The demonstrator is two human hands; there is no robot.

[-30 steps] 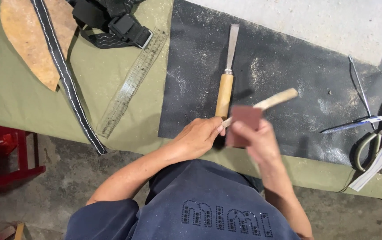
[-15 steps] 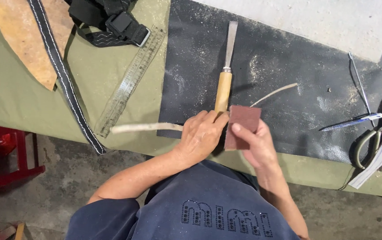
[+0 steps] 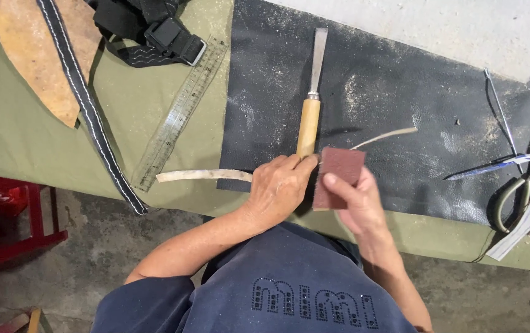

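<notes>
Two hands worked a pale strip with a sanding block at the near edge of the bench.

The left hand [image 3: 280,185] was clenched over a long pale strip [image 3: 203,176], which ran out leftward along the near edge and reappeared as a thin tip beyond the right hand [image 3: 354,200]. That hand's fingers grasped a reddish-brown sanding block [image 3: 338,176], pressed against the strip on the dusty black mat [image 3: 388,92]. A wooden-handled chisel [image 3: 310,102] lay just beyond the knuckles, its handle end touching the left hand. A steel ruler [image 3: 179,117] lay slantwise to the left beside a stitched black strap [image 3: 89,111], with a tan leather piece [image 3: 37,55] and a black buckle [image 3: 166,37] at the far left corner. Scissors [image 3: 524,197] lay at the right edge. An olive cloth [image 3: 123,80] covered the bench above a concrete floor [image 3: 92,246].
</notes>
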